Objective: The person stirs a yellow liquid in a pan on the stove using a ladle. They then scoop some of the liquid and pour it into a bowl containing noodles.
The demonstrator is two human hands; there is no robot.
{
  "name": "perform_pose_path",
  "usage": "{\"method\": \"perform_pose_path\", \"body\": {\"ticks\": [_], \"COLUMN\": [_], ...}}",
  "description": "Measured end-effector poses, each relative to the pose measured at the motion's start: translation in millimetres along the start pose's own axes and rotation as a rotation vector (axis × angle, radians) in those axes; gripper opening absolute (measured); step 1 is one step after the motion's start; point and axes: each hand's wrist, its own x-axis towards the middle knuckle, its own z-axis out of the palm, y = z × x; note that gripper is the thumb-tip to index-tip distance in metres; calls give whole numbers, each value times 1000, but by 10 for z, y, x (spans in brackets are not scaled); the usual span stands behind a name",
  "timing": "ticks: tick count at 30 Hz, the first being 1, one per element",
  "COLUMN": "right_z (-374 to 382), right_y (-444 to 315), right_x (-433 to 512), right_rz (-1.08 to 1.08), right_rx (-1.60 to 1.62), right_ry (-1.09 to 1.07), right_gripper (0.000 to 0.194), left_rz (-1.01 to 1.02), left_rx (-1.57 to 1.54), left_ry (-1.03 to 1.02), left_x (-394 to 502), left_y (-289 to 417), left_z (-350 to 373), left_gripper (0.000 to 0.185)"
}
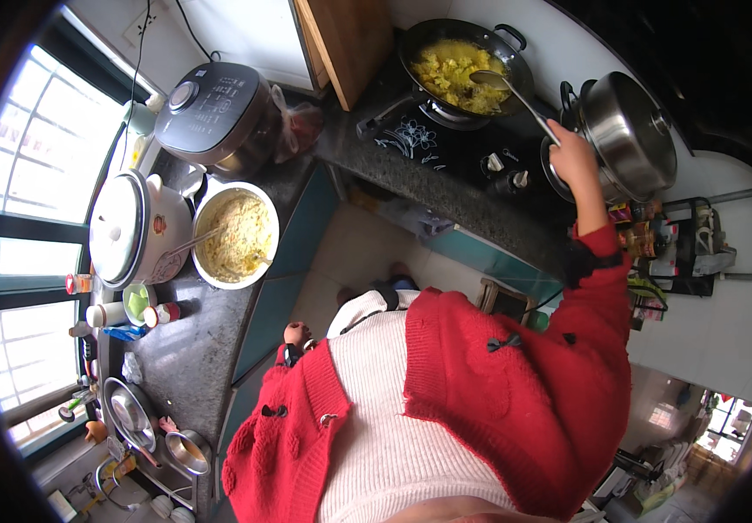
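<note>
My right hand [572, 155] is closed around the handle of a metal ladle [490, 80], whose bowl rests among yellow pieces of food [461, 62] frying in bubbling oil. They are in a black wok [510, 104] on the gas stove [461, 153]. Low beside my body, near the counter's edge, hangs my left hand [297, 334], its fingers curled and nothing visible in them. On the counter to the left, a white-rimmed metal basin [273, 216] holds a pale, lumpy mixture with chopsticks [199, 242] and a spoon in it.
Stacked steel steamer pots [637, 140] stand right of the wok. A dark rice cooker [216, 111], a white lidded cooker [170, 225] and small jars [161, 314] line the left counter. Metal bowls [188, 451] sit by the sink. A wooden board [350, 46] leans near the stove.
</note>
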Motion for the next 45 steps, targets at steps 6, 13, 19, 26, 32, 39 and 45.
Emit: {"method": "perform_pose_path", "body": {"ticks": [6, 13, 19, 26, 32, 39, 45], "right_z": [23, 369, 272, 38, 160, 376, 292], "right_y": [-150, -158, -31, 75, -50, -309, -28], "right_x": [279, 360, 125, -20, 135, 375, 141], "right_rz": [-96, -123, -197, -218, -157, -264, -224], "right_rx": [-38, -133, -210, -221, -64, -132, -200], "right_ry": [116, 62, 54, 52, 101, 131, 68], "right_gripper": [46, 48, 50, 52, 52, 50, 56], "left_rz": [13, 26, 6, 10, 9, 12, 29], "left_rx": [197, -85, -26, 73, 14, -33, 26], "left_ry": [6, -40, -16, -49, -76, -76, -52], "left_x": [-64, 58, 114, 107, 274, 221, 17], "left_y": [-55, 18, -21, -7, -57, -78, 33], "left_z": [-30, 29, 62, -6, 21, 59, 27], "left_gripper": [8, 8, 11, 14, 12, 10, 6]}}
